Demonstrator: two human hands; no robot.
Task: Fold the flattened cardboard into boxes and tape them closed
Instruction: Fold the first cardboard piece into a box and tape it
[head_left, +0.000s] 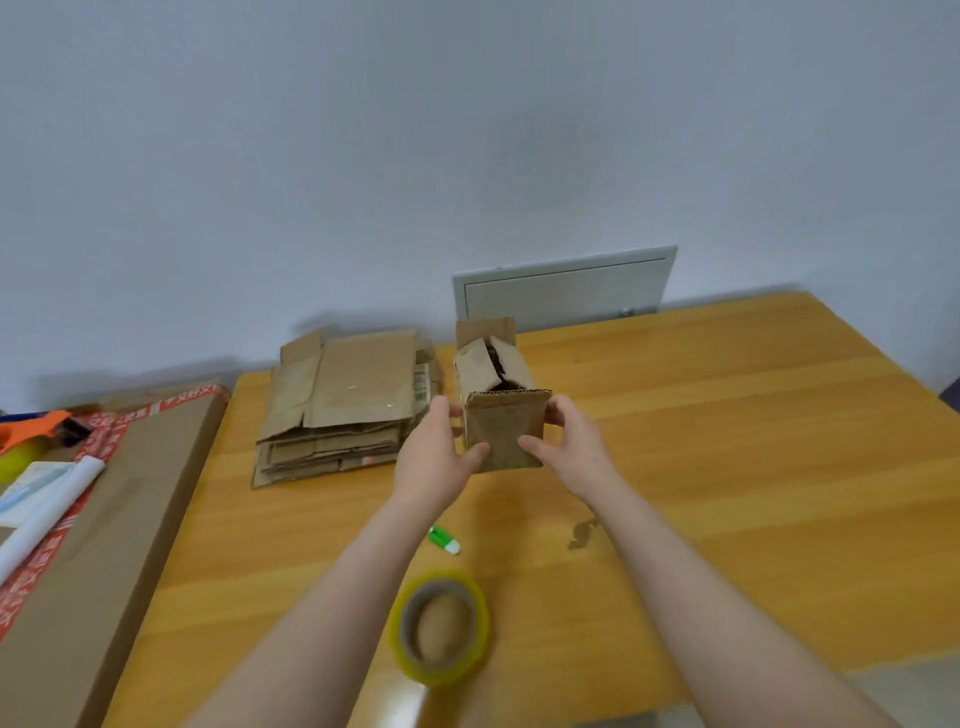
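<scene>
At centre frame, just above the worktop (727, 415): one small box (504, 426), already squared up from flat, lifted clear or barely resting on the wood, cannot tell which. Upper end only part closed: two flaps leaning inward with a dark gap between, far flap upright, no tape seen across them. Lower end hidden, so cannot say whether sealed. Just left of it, lying on the worktop, a stack of flat cardboard (343, 405), not yet folded; by that count, most of the job judged yet to do. Tape roll (405, 649) lying flat at lower centre, between the forearms, touched by neither hand.

Left hand (434, 457) grasping the box's left side, thumb laid across the near face, fingers curled round the far edge. Right hand (571, 452) mirroring it on the right side, thumb on the near face, fingers wrapped behind. Both forearms reaching up from the bottom of the frame, converging on the box. Likely next: press the remaining flaps down, then fetch the tape.
</scene>
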